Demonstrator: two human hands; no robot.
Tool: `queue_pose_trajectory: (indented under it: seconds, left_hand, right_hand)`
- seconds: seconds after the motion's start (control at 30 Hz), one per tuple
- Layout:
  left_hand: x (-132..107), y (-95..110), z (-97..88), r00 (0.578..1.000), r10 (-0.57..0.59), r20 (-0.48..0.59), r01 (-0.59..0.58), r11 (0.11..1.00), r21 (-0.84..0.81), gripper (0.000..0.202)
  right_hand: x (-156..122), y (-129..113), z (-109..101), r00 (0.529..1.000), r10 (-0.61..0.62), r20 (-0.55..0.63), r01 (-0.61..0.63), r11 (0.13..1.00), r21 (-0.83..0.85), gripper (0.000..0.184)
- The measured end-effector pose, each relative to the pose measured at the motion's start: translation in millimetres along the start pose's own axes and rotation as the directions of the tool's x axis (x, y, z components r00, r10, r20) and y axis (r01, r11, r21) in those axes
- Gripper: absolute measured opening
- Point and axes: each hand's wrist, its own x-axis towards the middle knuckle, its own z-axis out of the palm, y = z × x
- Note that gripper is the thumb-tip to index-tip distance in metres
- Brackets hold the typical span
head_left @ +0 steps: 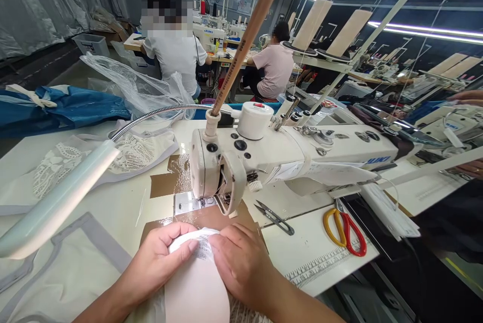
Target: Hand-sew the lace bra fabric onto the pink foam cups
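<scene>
My left hand (156, 260) and my right hand (241, 260) both pinch a small white fabric piece (196, 283) with a lace edge, low in the middle of the view. The fingers of each hand are closed on its top edge. The piece lies on brown tape just in front of the needle area (222, 202) of a white sewing machine (287, 154). The needle does not touch the fabric.
Thread snips (274, 217) and red-and-yellow scissors (345, 230) lie to the right of the hands. A gooseneck lamp (56, 197) reaches in from the left over white lace pieces (124, 154). Two people sit at machines behind.
</scene>
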Motion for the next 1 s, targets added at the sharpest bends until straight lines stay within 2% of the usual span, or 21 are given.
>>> queue_pose_trajectory:
  seconds: [1.0]
  left_hand:
    - [-0.9, 4.5, 1.7, 1.0, 0.029, -0.004, -0.029, 0.999, -0.027, 0.025]
  right_hand:
    - [-5.1, 1.4, 2.0, 0.999, -0.012, -0.033, 0.012, 1.0, 0.018, 0.019]
